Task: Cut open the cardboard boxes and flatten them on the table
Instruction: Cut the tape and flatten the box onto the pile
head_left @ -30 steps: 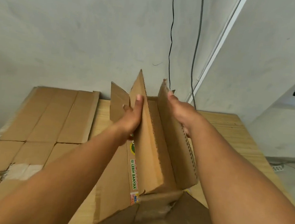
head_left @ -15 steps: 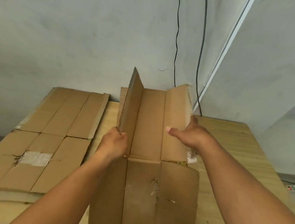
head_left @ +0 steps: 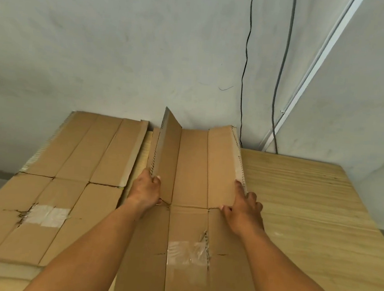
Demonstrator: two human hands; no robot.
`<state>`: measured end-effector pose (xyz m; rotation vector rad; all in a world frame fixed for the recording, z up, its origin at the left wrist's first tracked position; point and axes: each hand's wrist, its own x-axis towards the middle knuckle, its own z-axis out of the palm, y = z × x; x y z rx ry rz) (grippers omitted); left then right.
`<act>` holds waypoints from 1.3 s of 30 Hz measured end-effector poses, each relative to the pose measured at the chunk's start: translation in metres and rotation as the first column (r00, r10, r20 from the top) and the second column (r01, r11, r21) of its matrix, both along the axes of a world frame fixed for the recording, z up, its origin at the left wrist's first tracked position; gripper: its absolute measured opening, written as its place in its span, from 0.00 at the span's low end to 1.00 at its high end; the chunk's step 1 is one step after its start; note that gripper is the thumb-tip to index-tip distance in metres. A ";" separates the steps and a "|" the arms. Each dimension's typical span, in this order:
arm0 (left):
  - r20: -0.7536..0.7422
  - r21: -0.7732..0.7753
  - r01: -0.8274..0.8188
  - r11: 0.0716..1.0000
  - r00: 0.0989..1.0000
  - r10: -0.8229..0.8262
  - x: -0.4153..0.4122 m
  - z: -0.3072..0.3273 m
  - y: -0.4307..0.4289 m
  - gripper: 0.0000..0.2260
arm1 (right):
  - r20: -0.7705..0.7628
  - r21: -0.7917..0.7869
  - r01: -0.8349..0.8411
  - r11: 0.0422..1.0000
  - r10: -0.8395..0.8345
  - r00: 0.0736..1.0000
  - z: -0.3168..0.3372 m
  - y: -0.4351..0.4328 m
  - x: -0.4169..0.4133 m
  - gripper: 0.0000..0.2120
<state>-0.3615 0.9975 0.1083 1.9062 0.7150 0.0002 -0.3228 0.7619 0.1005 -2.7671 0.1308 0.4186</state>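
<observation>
on the wooden table (head_left: 320,203) the open box (head_left: 185,233) lies in the middle; the left hand (head_left: 146,190) grips its raised flap (head_left: 168,155), the right hand (head_left: 243,208), held open, pushes the other side flat

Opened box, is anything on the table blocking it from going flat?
Possibly: the stack of flattened boxes lies right beside the upright left flap that the left hand grips. Beside the right hand, the table shows nothing in the way.
</observation>
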 end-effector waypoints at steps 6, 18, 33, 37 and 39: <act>-0.129 0.242 0.048 0.969 0.992 -0.017 0.025 -0.042 0.005 0.20 | -0.027 -0.108 -0.017 0.994 0.014 1.000 -0.031 0.016 0.024 0.31; -0.480 0.715 0.531 0.454 0.846 -0.232 0.033 -0.101 0.020 0.33 | -0.188 -0.287 -0.002 0.958 -0.055 0.981 -0.074 0.041 0.034 0.30; -0.816 0.366 0.910 0.195 0.414 -0.403 0.061 -0.072 0.025 0.66 | -0.573 -0.204 -0.430 0.879 0.249 0.781 -0.055 0.015 0.037 0.62; -0.763 0.412 0.810 0.418 0.558 -0.328 0.023 -0.075 0.019 0.55 | -0.514 -0.251 -0.260 0.932 0.100 0.852 -0.062 0.015 0.006 0.59; -0.744 0.438 0.768 0.467 0.602 -0.292 0.007 -0.077 0.015 0.49 | -0.502 -0.260 -0.190 0.947 0.035 0.864 -0.060 0.020 0.003 0.57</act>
